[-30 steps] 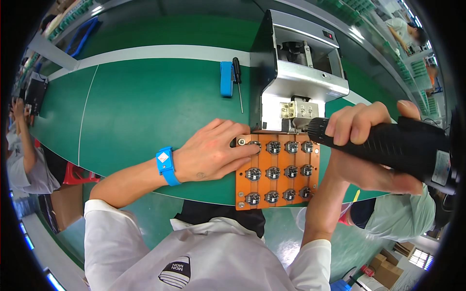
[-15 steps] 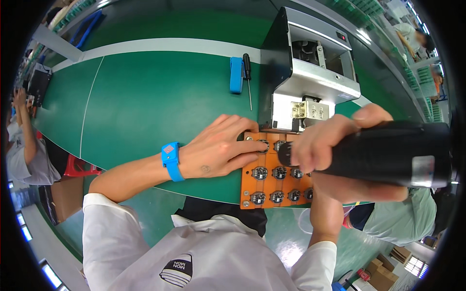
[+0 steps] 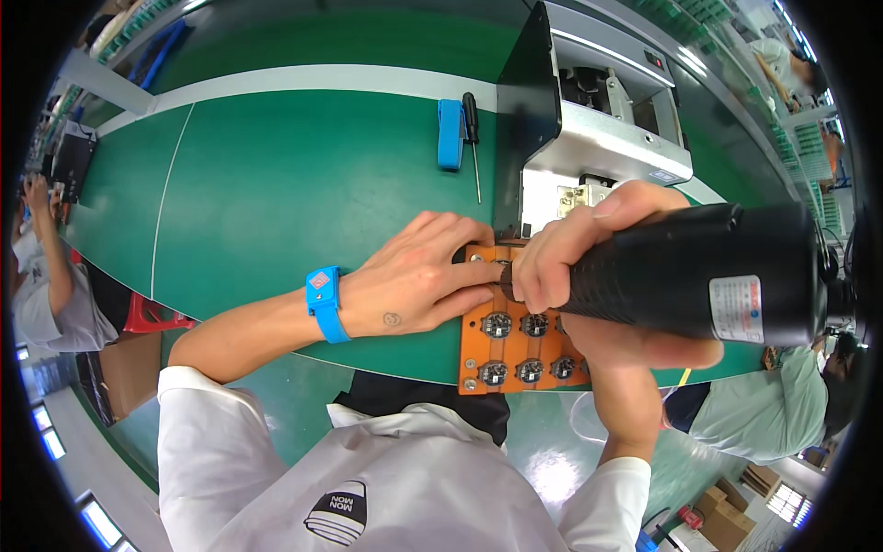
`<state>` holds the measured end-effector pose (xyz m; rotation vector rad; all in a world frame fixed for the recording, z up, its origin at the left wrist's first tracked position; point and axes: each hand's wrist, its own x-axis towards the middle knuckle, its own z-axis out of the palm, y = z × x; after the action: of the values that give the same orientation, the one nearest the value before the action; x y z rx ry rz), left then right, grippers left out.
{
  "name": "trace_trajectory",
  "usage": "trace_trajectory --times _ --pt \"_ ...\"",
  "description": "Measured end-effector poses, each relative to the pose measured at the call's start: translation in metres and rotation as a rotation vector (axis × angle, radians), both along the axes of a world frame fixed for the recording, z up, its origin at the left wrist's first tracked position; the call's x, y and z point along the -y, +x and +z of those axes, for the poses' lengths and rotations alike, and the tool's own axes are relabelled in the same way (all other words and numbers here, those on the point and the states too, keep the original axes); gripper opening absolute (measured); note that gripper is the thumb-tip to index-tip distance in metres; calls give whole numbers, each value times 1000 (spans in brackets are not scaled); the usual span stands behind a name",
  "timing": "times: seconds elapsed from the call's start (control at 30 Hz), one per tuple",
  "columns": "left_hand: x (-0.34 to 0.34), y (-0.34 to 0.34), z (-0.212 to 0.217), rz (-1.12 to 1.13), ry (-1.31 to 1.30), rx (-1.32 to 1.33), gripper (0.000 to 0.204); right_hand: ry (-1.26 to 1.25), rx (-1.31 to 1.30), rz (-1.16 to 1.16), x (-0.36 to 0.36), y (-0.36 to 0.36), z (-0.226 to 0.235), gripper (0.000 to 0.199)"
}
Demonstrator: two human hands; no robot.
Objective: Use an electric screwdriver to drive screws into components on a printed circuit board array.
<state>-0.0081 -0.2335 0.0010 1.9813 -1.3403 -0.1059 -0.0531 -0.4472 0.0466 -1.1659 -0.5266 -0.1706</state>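
Both hands meet over an orange fixture board [image 3: 515,354] at the lower centre of the frame. On the person's left, the hand [image 3: 418,285] lies flat on the board's upper left corner, fingers stretched out and pressing down, not clenched on anything. A blue wrist strap [image 3: 322,304] circles that wrist. On the right, the other hand [image 3: 589,267] is wrapped firmly around a thick black electric screwdriver [image 3: 708,276], whose tip is hidden behind the fingers at the board's top edge.

The board acts as a tray: rows of small round metal parts [image 3: 497,324] sit in its recesses, two rows plainly showing. It rests on the near edge of a green bench [image 3: 276,184].

Behind it, upper centre right, stands a grey metal machine [image 3: 589,120]. To its left lie a blue strip [image 3: 449,133] and a slim black-handled screwdriver [image 3: 472,138].

Compared with half a second ago, the black tool fills more of the right side, and the right hand covers more of the board.
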Motion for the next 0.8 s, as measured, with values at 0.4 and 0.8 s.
trace_trajectory --times 0.4,0.8 --pt "-1 0 2 1 30 3 24 -16 -34 -3 -1 2 -1 100" --pt "-1 2 0 1 35 -19 26 4 28 5 4 10 6 98"
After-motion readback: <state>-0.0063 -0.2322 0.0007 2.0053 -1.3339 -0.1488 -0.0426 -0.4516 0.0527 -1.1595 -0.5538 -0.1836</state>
